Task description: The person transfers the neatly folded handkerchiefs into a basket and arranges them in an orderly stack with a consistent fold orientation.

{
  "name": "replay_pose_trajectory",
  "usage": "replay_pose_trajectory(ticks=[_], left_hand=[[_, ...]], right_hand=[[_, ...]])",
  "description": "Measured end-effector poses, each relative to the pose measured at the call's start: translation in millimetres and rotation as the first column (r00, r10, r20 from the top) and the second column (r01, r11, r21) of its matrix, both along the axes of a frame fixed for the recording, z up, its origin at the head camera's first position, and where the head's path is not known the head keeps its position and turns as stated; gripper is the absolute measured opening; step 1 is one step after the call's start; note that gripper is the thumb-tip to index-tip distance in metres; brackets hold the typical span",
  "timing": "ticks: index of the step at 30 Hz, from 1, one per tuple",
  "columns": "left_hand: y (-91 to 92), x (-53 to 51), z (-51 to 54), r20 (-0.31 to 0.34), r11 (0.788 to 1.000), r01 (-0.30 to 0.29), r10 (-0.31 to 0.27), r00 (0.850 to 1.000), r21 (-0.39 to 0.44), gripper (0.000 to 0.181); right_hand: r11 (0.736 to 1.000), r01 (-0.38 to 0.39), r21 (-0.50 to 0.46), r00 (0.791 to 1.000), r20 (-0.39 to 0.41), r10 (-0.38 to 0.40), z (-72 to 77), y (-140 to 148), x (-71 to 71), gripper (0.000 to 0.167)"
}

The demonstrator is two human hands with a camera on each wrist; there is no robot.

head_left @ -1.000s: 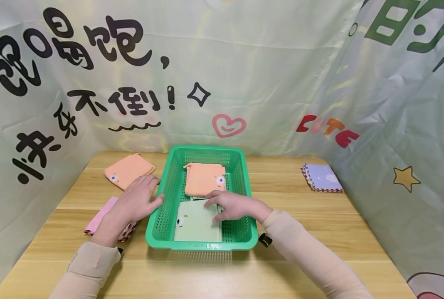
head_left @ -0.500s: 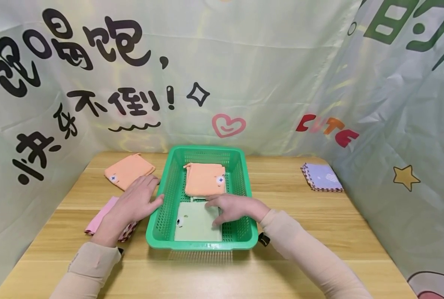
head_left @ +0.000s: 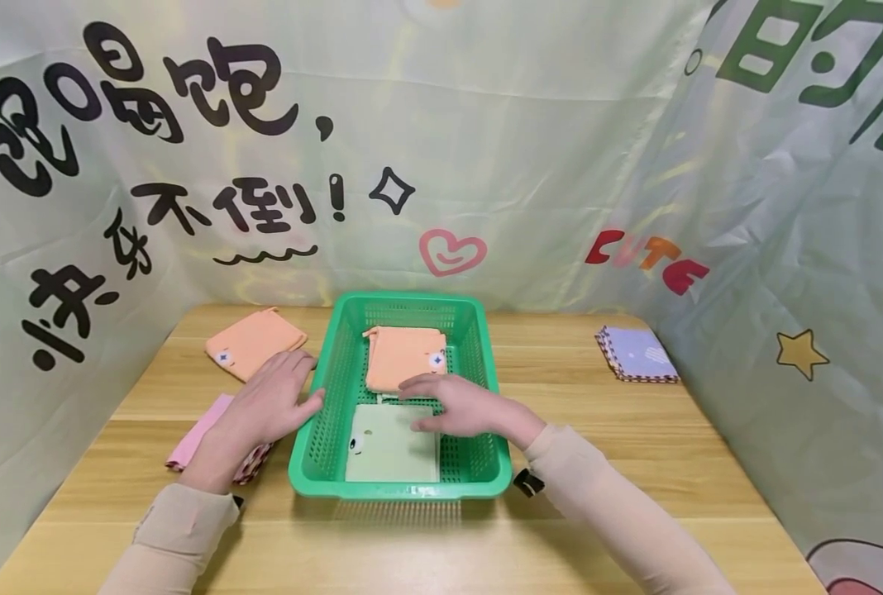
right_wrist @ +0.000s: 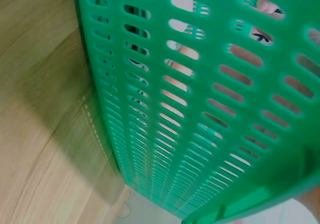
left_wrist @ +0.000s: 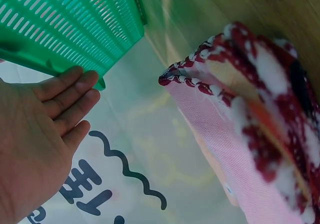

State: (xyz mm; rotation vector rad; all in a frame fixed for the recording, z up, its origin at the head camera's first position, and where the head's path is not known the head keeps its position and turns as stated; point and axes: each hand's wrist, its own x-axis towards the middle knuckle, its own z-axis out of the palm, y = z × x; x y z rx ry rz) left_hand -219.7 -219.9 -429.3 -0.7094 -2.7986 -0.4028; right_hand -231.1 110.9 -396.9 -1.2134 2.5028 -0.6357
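Note:
A green basket [head_left: 404, 490] holds a folded orange cloth [head_left: 404, 355] at its back and a folded pale green cloth [head_left: 389, 454] at its front. Over the pale green cloth's back right part is the right hand [head_left: 464, 406], fingers relaxed and holding nothing. The left hand [head_left: 274, 401] rests along the basket's left rim, its fingers extended; the left wrist view shows this hand [left_wrist: 55, 119] with fingertips at the basket's edge [left_wrist: 75, 73]. In the right wrist view the basket's perforated side [right_wrist: 200, 98] hides the right hand almost wholly.
Left of the basket lie another folded orange cloth [head_left: 251, 339] and, partly under the left forearm, a pink cloth [head_left: 199, 434] with a red-and-white edge. A folded lilac cloth [head_left: 642, 351] lies at the far right of the wooden table [head_left: 598, 496]. Printed fabric [head_left: 546, 165] stands behind.
The right hand has risen slightly off the pale green cloth, its fingers a little straighter. The left hand has stayed in place. The head view has shifted slightly.

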Motion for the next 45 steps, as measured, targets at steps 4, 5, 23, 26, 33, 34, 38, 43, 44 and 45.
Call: replay_pose_trajectory(ticks=[4, 5, 23, 26, 33, 34, 38, 43, 44, 45], left_hand=[[-0.5, -0.3, -0.3, -0.007, 1.0, 0.002, -0.002, 1.0, -0.001, 0.049], [-0.5, -0.2, -0.2, -0.009, 1.0, 0.003, -0.003, 1.0, -0.001, 0.049], [-0.5, 0.8, 0.4, -0.012, 1.0, 0.005, -0.005, 1.0, -0.003, 0.047], [-0.7, 0.7, 0.1, -0.013, 1.0, 0.002, -0.002, 1.0, -0.003, 0.046], [-0.8, 0.6, 0.4, -0.015, 1.0, 0.004, -0.004, 1.0, -0.006, 0.046], [-0.8, 0.6, 0.4, -0.016, 1.0, 0.005, -0.005, 1.0, -0.006, 0.046], [-0.4, 0.9, 0.4, -0.022, 1.0, 0.009, -0.009, 1.0, -0.007, 0.046], [-0.7, 0.6, 0.5, -0.023, 1.0, 0.01, -0.01, 1.0, -0.007, 0.047], [-0.8, 0.5, 0.3, -0.022, 1.0, 0.009, -0.009, 1.0, -0.008, 0.047], [-0.8, 0.5, 0.4, -0.022, 1.0, 0.009, -0.009, 1.0, -0.009, 0.048]], right_hand=[[0.994, 0.002, -0.111, 0.998, -0.062, -0.009, 2.8, 5.4, 2.1, 0.045], [0.99, 0.004, -0.142, 0.997, -0.077, -0.015, 3.1, 7.2, 2.7, 0.044], [0.803, 0.114, -0.585, 0.942, -0.194, -0.275, -6.6, 55.6, 2.8, 0.042], [0.77, 0.151, -0.62, 0.924, -0.188, -0.332, -6.5, 67.4, 1.9, 0.042], [0.684, 0.216, -0.697, 0.861, -0.194, -0.469, -2.4, 95.8, 3.0, 0.041], [0.671, 0.23, -0.704, 0.853, -0.186, -0.488, 0.7, 98.9, 5.2, 0.041], [0.632, 0.285, -0.721, 0.809, -0.173, -0.562, 8.2, 113.8, 10.1, 0.038], [0.599, 0.333, -0.728, 0.734, -0.199, -0.649, -12.7, 150.3, -8.0, 0.038], [0.593, 0.342, -0.729, 0.721, -0.202, -0.663, -17.2, 158.3, -11.9, 0.039], [0.588, 0.349, -0.73, 0.709, -0.205, -0.674, -19.6, 165.5, -14.0, 0.038]])
